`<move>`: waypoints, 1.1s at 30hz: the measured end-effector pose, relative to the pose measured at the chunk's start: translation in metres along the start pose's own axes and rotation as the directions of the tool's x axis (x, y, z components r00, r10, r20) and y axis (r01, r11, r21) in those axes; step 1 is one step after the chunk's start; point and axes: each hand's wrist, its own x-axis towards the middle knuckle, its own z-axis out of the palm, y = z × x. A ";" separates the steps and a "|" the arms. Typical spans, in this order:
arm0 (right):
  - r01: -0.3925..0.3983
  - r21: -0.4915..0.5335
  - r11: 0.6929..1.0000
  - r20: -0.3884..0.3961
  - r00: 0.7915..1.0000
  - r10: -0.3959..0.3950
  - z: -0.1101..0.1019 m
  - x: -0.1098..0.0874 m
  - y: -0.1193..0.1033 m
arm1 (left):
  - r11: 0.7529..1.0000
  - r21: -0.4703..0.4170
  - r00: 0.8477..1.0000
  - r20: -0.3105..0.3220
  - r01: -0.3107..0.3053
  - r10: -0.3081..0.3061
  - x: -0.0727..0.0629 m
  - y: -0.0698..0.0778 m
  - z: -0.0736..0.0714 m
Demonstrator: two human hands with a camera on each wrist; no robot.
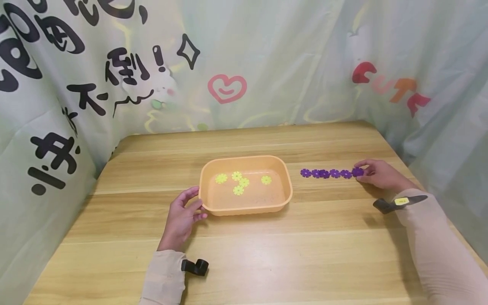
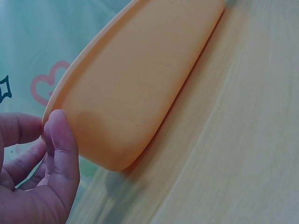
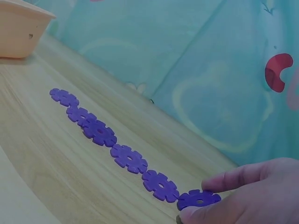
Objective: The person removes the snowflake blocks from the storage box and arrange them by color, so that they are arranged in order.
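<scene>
A shallow orange plastic basin (image 1: pixel 244 208) stands mid-table with several yellow notched discs (image 1: pixel 238 190) lying inside it. My left hand (image 1: pixel 182 216) pinches its left rim; in the left wrist view the thumb (image 2: pixel 63 135) lies against the outer wall and a finger is on the other side. To the right of the basin runs a row of purple notched, flower-shaped discs (image 1: pixel 334 173), two of them overlapping. At the row's right end, my right hand (image 1: pixel 383 174) pinches the last purple disc (image 3: pixel 199 199) between thumb and fingers, right beside its neighbour.
The wooden table (image 1: pixel 267 258) carries everything here. Behind it and along both sides hangs a pale printed curtain (image 1: pixel 282 63) with lettering and a heart. Black straps with small devices (image 1: pixel 196 267) sit on both wrists.
</scene>
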 end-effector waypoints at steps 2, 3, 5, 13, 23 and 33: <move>-0.007 -0.005 1.000 0.007 1.000 0.007 0.000 0.000 0.001 | 1.000 -0.002 1.000 0.001 -0.001 0.001 0.000 0.000 0.000; -0.010 -0.005 1.000 0.010 1.000 0.010 0.000 0.001 0.001 | 1.000 -0.003 1.000 0.002 -0.001 0.001 0.000 0.000 0.000; -0.017 -0.004 1.000 0.013 1.000 0.017 0.000 0.001 0.003 | 1.000 -0.004 1.000 0.006 -0.003 0.003 0.000 0.000 0.000; -0.018 0.008 1.000 0.017 1.000 0.018 0.000 0.000 0.005 | 1.000 -0.004 1.000 0.006 -0.003 0.003 0.000 0.000 0.000; -0.032 -0.020 0.999 0.023 0.999 0.033 -0.002 -0.001 0.002 | 1.000 -0.007 1.000 0.005 -0.003 0.003 0.000 -0.001 -0.001; -0.011 -0.025 1.000 -0.010 1.000 0.010 -0.004 0.004 -0.011 | 1.000 -0.004 1.000 0.002 0.002 -0.002 0.000 0.000 0.000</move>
